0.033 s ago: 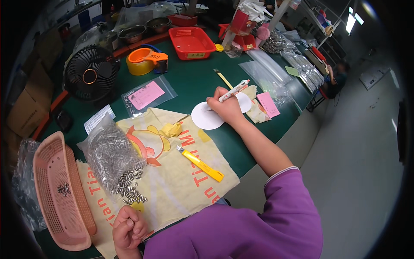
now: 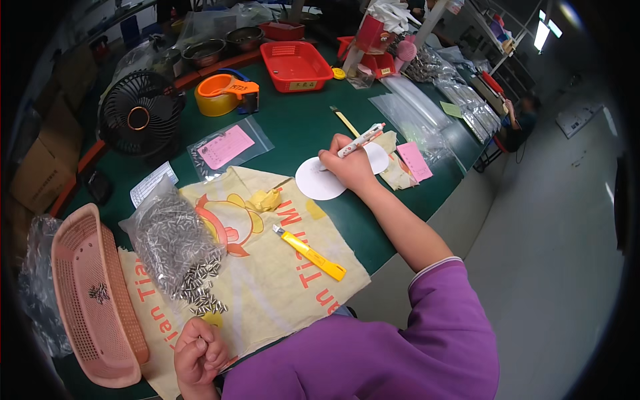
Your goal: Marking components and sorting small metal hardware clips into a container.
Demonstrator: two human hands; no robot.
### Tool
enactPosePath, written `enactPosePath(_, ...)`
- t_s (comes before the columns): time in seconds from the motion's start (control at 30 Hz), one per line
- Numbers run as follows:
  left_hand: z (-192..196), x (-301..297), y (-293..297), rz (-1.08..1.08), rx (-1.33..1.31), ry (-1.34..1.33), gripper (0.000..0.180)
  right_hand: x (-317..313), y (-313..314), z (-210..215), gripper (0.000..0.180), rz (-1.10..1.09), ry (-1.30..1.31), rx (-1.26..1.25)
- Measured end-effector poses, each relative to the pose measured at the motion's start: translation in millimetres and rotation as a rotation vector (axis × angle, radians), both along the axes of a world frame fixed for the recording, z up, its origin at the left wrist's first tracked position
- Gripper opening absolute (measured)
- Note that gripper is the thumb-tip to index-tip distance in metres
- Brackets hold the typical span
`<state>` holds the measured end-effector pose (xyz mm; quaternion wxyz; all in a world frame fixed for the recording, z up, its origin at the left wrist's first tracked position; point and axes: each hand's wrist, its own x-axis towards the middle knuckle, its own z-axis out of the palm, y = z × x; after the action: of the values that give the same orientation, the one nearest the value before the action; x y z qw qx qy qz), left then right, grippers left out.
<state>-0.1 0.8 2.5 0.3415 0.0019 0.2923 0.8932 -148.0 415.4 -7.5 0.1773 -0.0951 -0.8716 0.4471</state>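
White pen [image 2: 361, 141] sits gripped in the right hand's [image 2: 350, 167] closed fingers, over rounded paper [image 2: 317, 182] beside the cloth [image 2: 267, 287]; writing looks under way, its extent unclear. At the cloth's near edge the left hand [image 2: 199, 353] curls fist-like, contents uncertain. On the cloth, most metal pins [image 2: 207, 300] fill a clear bag [image 2: 163, 223], some spilled. Green table [image 2: 300, 120] beyond the cloth gives moving room.

On the cloth [image 2: 263, 293] I see a utility knife [image 2: 310, 253]; to the cloth's left, a perforated basket [image 2: 87, 330]; behind it, a zip bag [image 2: 262, 137]; back-right, paper [image 2: 319, 183].
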Motion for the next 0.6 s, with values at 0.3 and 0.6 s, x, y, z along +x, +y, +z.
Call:
enactPosePath(0.3,0.1,0.1,0.2,0.0,0.0,-0.005,0.011,0.6,2.7,-0.5,0.025,-0.033,0.017,-0.044)
enactPosePath(0.6,0.9,1.0,-0.5,0.005,-0.017,0.012,0.012,1.3,2.2,1.4,0.025,-0.012,-0.012,0.014)
